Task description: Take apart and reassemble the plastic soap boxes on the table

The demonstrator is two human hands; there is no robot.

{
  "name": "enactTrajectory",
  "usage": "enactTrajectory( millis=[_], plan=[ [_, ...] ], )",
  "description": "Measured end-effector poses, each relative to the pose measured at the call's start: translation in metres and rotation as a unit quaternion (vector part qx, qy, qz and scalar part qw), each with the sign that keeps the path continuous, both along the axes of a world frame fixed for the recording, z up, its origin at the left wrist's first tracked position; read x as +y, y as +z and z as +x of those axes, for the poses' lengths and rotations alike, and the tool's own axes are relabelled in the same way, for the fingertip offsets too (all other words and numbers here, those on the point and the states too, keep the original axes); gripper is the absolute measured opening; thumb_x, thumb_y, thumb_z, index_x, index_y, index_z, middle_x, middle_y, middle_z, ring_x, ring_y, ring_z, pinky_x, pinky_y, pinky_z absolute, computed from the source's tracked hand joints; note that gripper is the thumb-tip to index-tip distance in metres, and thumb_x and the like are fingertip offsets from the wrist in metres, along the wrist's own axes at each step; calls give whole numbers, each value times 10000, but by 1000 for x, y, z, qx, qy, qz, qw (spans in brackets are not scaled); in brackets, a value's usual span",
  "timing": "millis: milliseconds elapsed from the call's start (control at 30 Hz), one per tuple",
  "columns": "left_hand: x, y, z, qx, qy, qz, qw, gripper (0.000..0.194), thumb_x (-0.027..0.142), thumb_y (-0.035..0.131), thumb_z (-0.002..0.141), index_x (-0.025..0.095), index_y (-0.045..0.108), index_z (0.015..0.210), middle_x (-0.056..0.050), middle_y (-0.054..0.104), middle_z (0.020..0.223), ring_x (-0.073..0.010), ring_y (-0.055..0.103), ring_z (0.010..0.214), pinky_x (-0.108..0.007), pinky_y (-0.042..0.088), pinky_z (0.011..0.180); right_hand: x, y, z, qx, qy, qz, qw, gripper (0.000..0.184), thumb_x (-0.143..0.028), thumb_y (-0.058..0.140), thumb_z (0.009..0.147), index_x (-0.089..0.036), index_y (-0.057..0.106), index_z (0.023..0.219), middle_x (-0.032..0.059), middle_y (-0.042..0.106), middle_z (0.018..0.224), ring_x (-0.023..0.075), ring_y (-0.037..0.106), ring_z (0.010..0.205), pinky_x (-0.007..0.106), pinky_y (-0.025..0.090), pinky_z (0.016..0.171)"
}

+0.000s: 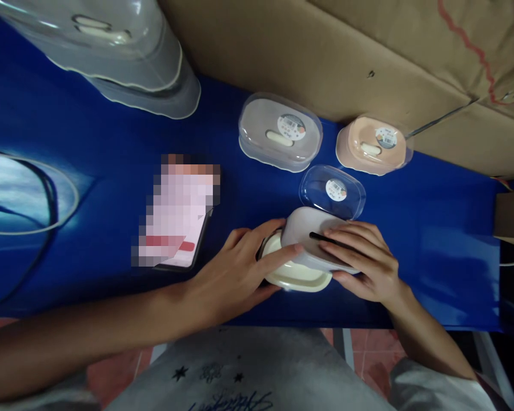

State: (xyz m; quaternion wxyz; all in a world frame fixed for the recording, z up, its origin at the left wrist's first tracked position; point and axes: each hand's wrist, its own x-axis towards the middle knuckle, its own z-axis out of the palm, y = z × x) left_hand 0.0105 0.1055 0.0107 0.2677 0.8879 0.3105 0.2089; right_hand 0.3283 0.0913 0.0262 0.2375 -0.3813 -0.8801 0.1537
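Note:
A pale grey-white lid [302,222] with a dark slot sits tilted across a cream oval container [302,279], covering part of its top. My left hand [240,265] is closed round the container's left side, and its thumb lies against the lid's near edge. The fingers of my right hand [368,262] grip the lid from the right, lying over its top with the thumb at the near side. Just beyond them lies a clear plastic cover [314,185] bearing a round barcode label.
Farther back stand a grey box [257,142] and a peach box [351,148], both with clear covers. A phone [180,217] lies left of my hands. Larger stacked containers [145,63] are at the upper left. Cardboard boxes [282,45] line the back of the blue table [445,245].

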Motion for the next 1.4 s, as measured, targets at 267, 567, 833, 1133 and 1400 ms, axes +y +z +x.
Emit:
enactTrajectory(
  millis=[267, 567, 833, 1133, 1400],
  plan=[
    [-11, 4, -2, 40, -85, 91, 991, 357, 252, 754, 883, 277, 627, 1216, -98, 648, 1288, -306, 579, 1183, -497, 421, 1044, 1, -2, -3, -45, -2, 10, 999, 685, -392, 737, 976, -332, 491, 1612, 51, 747, 1391, 313, 703, 1265, 582, 476, 1182],
    [-7, 7, 0, 16, -130, 146, 980, 302, 519, 645, 1017, 258, 686, 1162, -29, 750, 1151, -233, 625, 1129, -451, 368, 1137, -2, 1, -9, -118, -11, 29, 993, 641, -567, 628, 1036, -321, 478, 1609, 70, 694, 1482, 322, 626, 1382, 613, 291, 1271],
    [10, 10, -5, -148, -55, 86, 984, 205, 85, 545, 980, 213, 631, 1114, -15, 736, 881, -174, 660, 805, -352, 539, 812, -18, 19, -15, -41, 86, 90, 991, 207, -205, 743, 973, -278, 776, 1163, -39, 772, 856, 178, 726, 880, 345, 592, 774],
    [-5, 3, -2, -57, -112, 156, 980, 383, 466, 725, 969, 347, 671, 1328, -37, 705, 1362, -222, 596, 1318, -463, 349, 1252, -9, 10, -15, -78, 8, 94, 992, 263, -257, 715, 1002, -201, 718, 1260, 57, 810, 1188, 242, 725, 1092, 457, 511, 988],
    [-4, 1, 1, -27, -106, 211, 971, 203, 346, 681, 1025, 211, 785, 1136, 5, 756, 1276, -168, 573, 1311, -502, 72, 1385, -10, 11, -21, -101, 0, 90, 991, 368, -90, 765, 953, -147, 704, 1312, 55, 823, 1111, 193, 724, 987, 450, 469, 1006]
  ],
)
